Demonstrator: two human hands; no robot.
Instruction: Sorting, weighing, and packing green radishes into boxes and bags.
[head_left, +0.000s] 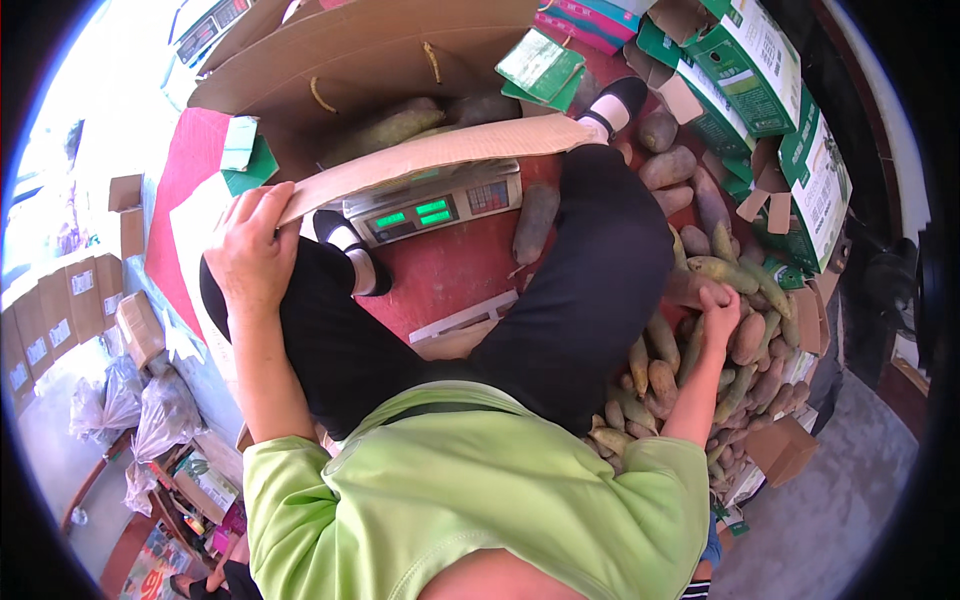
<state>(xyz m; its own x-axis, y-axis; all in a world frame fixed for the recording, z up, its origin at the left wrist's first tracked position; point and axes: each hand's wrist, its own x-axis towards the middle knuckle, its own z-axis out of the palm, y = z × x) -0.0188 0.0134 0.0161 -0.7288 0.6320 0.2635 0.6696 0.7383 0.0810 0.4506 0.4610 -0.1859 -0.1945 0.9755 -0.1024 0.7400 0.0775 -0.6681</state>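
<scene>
My left hand (256,240) is closed over the left end of a cardboard flap (430,160), thumb and fingers on its edge. The flap belongs to a large open cardboard box (370,65) with rope loops. Inside it lie several long greenish and dark tubers (400,128), partly hidden by the flap. Beneath the box's near side is a digital scale (435,210) with a lit green display. On the right, my right hand (717,308) closes around the end of a brown tuber (684,289) on a heap of brown and greenish tubers (750,345).
A single dark tuber (537,224) lies on the red surface (430,290) between my legs. Green and white cartons (750,75) stand at the far right. To the left are brown cartons (75,295) and plastic bags (165,415). Part of another person (235,575) shows lower left.
</scene>
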